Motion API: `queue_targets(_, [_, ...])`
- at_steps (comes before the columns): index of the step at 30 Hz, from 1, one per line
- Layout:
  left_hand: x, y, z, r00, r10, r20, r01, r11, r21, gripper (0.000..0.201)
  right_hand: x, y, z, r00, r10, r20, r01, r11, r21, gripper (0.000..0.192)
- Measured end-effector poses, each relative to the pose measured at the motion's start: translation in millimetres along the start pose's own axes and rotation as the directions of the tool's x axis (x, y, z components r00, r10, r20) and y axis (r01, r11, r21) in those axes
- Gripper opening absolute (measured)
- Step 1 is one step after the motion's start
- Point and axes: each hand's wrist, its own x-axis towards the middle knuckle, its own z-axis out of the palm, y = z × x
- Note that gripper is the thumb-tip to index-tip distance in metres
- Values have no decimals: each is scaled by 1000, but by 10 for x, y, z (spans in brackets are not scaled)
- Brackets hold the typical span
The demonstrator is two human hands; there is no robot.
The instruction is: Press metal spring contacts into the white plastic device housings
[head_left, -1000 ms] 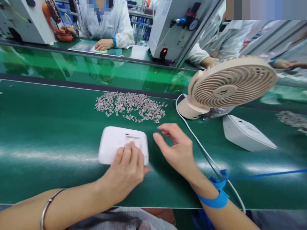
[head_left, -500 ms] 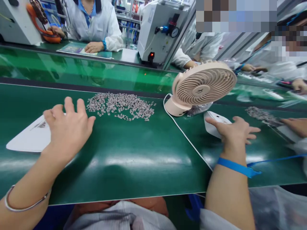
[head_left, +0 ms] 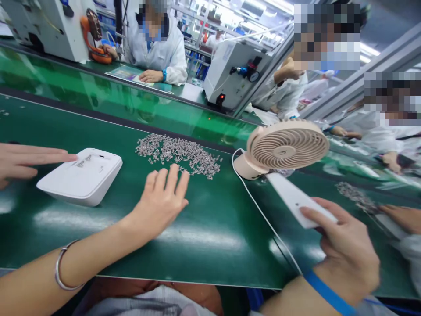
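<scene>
My left hand (head_left: 161, 199), with a silver bangle at the wrist, hovers at the near edge of a pile of small metal clips (head_left: 177, 151), its fingers stretched out and nothing in them. My right hand (head_left: 348, 245), wearing a blue wrist strap, grips a white plastic housing (head_left: 296, 199) by its near end, tilted up off the belt. A second white housing (head_left: 82, 177) lies on the green belt at left, with small metal pieces in its top recess. Another person's hand (head_left: 29, 162) reaches over it from the left edge.
A beige fan (head_left: 286, 147) stands right of the pile, its white cable (head_left: 263, 206) running toward the near edge. At right, a co-worker's hand (head_left: 401, 218) is beside another clip pile (head_left: 355, 195). Machines and people line the far side.
My left hand has moved right, from over the left housing to the clip pile. My right hand has taken hold of the white housing and raised it. Another person's hand has appeared at left.
</scene>
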Motion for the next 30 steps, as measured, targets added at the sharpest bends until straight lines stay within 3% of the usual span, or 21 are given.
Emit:
queue_targets(3, [-68, 162, -7, 989, 144, -39, -148, 981, -125, 50, -267, -339, 117, 970, 0, 242, -28, 993, 115, 34])
queue_targets(5, [-102, 212, -10, 976, 214, -42, -218, 957, -192, 55, -346, -498, 246, 905, -155, 396, 119, 986, 115, 37])
queue_targets(8, [-128, 221, 12, 962, 271, -39, -272, 928, -256, 64, -410, -624, 500, 679, -365, 637, 276, 931, 239, 48])
queue_targets(10, [-136, 215, 50, 951, 304, -48, -305, 908, -286, 64, -449, -648, 710, 551, -425, 718, 197, 902, 383, 60])
queue_targets(11, [-140, 214, 74, 945, 322, -54, -323, 898, -299, 61, -462, -645, 826, 541, -431, 722, 116, 889, 444, 63])
queue_targets(12, [-144, 215, 98, 940, 337, -59, -338, 889, -310, 57, -466, -636, 948, 584, -415, 698, 36, 872, 488, 64])
queue_targets(15, [-155, 220, 153, 927, 370, -56, -367, 872, -323, 43, -389, -591, 1328, 880, -199, 431, -20, 891, 453, 52])
queue_targets(16, [-158, 219, 162, 924, 378, -53, -374, 870, -321, 41, -333, -579, 1447, 934, -138, 329, -1, 921, 390, 51])
queue_targets(18, [-158, 211, 171, 920, 388, -57, -385, 868, -313, 39, -186, -573, 1656, 967, -100, 233, 22, 949, 315, 47])
queue_targets(23, [-153, 184, 154, 903, 418, -102, -429, 851, -304, 32, 158, -662, 1979, 980, -121, 156, 98, 985, 144, 34])
queue_targets(27, [-160, 159, 106, 886, 442, -139, -464, 833, -301, 25, 239, -754, 2063, 978, -160, 135, 159, 987, 14, 11])
queue_targets(30, [-155, 128, 74, 892, 440, -102, -448, 837, -315, 20, 184, -781, 2026, 975, -191, 111, 193, 981, -7, 11])
